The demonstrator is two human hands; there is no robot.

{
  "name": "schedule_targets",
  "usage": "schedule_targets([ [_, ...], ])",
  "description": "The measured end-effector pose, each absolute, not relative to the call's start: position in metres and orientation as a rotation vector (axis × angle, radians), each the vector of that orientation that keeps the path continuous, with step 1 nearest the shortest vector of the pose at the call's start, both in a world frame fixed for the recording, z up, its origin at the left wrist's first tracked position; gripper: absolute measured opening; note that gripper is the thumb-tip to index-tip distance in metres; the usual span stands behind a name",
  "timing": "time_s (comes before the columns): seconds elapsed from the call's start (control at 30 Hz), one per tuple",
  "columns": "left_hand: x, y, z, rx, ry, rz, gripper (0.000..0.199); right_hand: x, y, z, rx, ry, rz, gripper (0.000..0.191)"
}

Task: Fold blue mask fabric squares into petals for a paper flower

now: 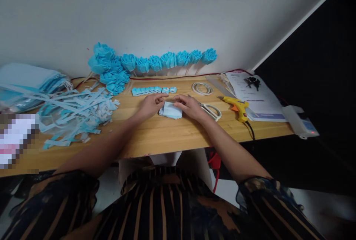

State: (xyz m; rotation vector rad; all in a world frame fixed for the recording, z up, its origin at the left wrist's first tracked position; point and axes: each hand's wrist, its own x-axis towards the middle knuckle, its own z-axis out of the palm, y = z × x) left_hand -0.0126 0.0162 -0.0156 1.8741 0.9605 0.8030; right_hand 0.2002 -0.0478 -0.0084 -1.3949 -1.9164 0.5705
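Observation:
A small stack of pale blue fabric squares (170, 111), cut like face-mask cloth, lies on the wooden table between my hands. My left hand (151, 105) is at the stack's upper left, its index finger stretched out and its thumb apart, with nothing visible in it. At the upper right corner, my right hand (189, 106) has its fingers bent and its thumb on the cloth, pinching the edge of a square. Just beyond the hands runs a row of small folded blue pieces (150, 91). Scissors (213, 111) lie beside my right wrist, partly covered by it.
Blue fabric flowers (169, 60) on sticks line the wall, with more heaped (107, 67) leftward. Cut strips (80, 110) and a pile of masks (33, 80) cover the left side. Rightward lie a wire coil (202, 89), yellow glue gun (236, 106), papers (256, 101), keys (252, 82) and a power strip (300, 121).

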Motion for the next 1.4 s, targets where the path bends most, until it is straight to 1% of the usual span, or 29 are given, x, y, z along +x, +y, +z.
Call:
schedule_targets([
  [0.07,-0.012,0.015,-0.016,1.865,0.946,0.829,0.043,0.198,-0.048,-0.007,-1.378,-1.928,0.599,0.026],
  [0.17,-0.011,0.015,-0.018,1.871,0.918,0.823,0.043,0.195,-0.049,-0.005,-1.416,-1.945,0.582,0.016],
  [0.33,-0.012,0.016,-0.020,1.922,0.956,0.760,0.044,0.197,-0.050,-0.007,-1.506,-1.925,0.545,0.029],
  [0.47,-0.014,0.018,-0.020,1.969,0.998,0.742,0.047,0.209,-0.045,-0.006,-1.425,-1.676,0.540,0.033],
  [0.57,-0.017,0.022,-0.019,2.042,1.015,0.828,0.037,0.222,-0.043,0.003,-1.355,-1.367,0.622,0.036],
  [0.63,-0.020,0.025,-0.017,2.048,1.016,0.916,0.032,0.229,-0.047,0.012,-1.321,-1.171,0.789,0.039],
  [0.7,-0.023,0.027,-0.012,1.956,1.034,0.910,0.035,0.234,-0.056,0.020,-1.273,-1.036,1.017,0.038],
  [0.77,-0.025,0.026,-0.006,1.813,1.066,0.828,0.041,0.237,-0.069,0.026,-1.238,-0.949,1.178,0.031],
  [0.87,-0.028,0.023,0.004,1.708,1.082,0.693,0.046,0.239,-0.092,0.028,-1.239,-0.829,1.319,0.020],
  [0.97,-0.030,0.019,0.010,1.674,1.067,0.553,0.055,0.238,-0.111,0.026,-1.235,-0.746,1.463,0.019],
  [1.03,-0.030,0.017,0.010,1.651,1.037,0.492,0.059,0.235,-0.117,0.023,-1.209,-0.736,1.531,0.020],
  [1.13,-0.029,0.013,0.010,1.646,0.992,0.462,0.060,0.229,-0.115,0.022,-1.194,-0.744,1.590,0.017],
  [1.3,-0.024,0.005,0.013,1.633,0.966,0.382,0.065,0.222,-0.104,0.023,-1.187,-0.766,1.592,0.013],
  [1.4,-0.024,0.001,0.018,1.685,0.944,0.318,0.068,0.223,-0.101,0.022,-1.172,-0.783,1.604,0.016],
])
